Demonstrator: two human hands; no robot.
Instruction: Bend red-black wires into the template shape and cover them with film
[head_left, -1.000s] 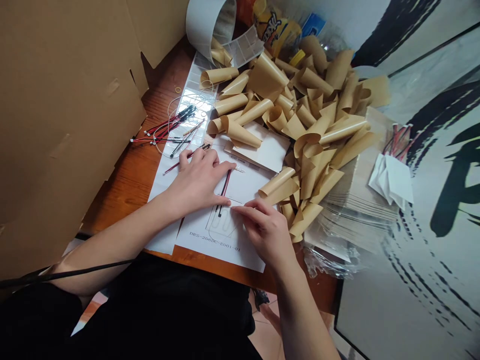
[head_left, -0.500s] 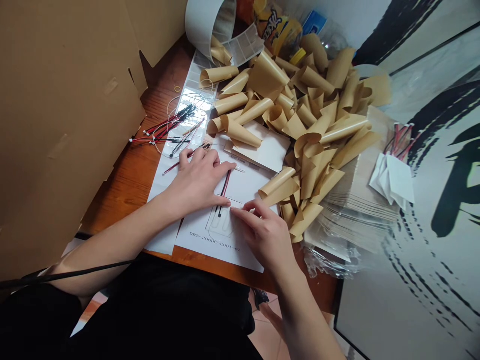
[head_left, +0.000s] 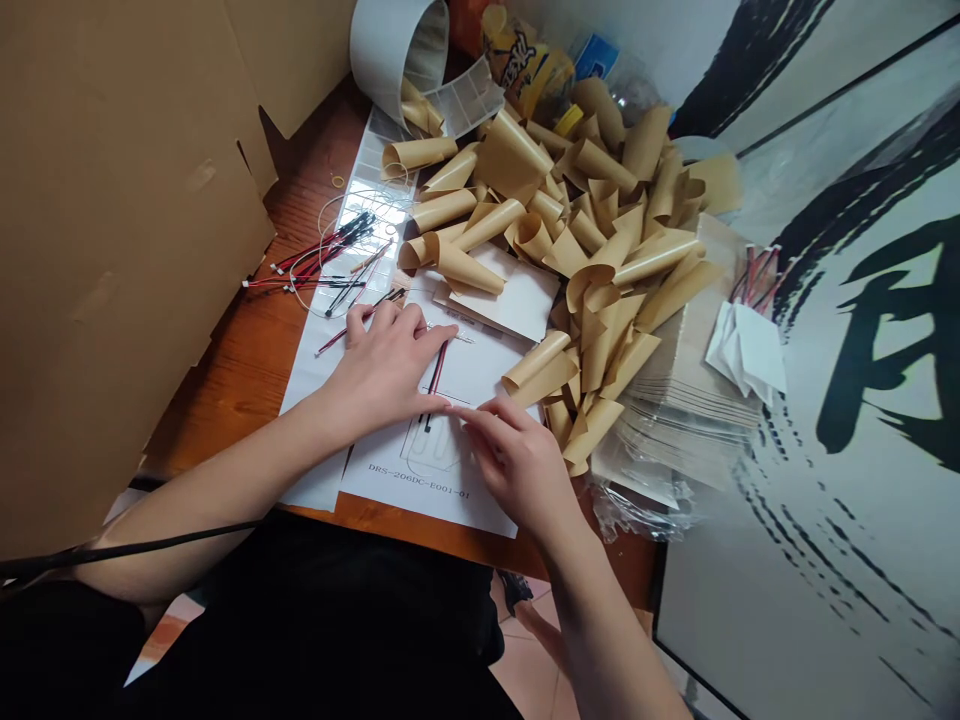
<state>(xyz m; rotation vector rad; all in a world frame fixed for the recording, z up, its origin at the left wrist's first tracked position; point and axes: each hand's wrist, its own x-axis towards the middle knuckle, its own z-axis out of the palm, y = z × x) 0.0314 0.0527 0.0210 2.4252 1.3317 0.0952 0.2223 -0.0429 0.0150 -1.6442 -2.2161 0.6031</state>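
My left hand (head_left: 386, 365) lies flat with spread fingers on a white printed drawing sheet (head_left: 427, 490), over a thin red-and-black wire (head_left: 352, 325). A second red-and-black wire (head_left: 436, 368) lies on the sheet beside my left thumb. My right hand (head_left: 517, 462) is just below, its index fingertip at the lower end of that wire, near my left fingertips. Whether it pinches the wire is hidden. A bundle of similar wires with black connectors (head_left: 326, 268) lies to the upper left.
Curled tan backing paper (head_left: 577, 230) heaps beyond the sheet. A label strip (head_left: 367, 170) runs under the wires. Cardboard (head_left: 112, 250) walls the wooden table (head_left: 240, 380) on the left. A stack of plastic bags (head_left: 675, 400) lies to the right.
The whole scene has shifted slightly left and up in view. My right hand's fingers have edged toward my left hand; my left hand stays on the sheet.
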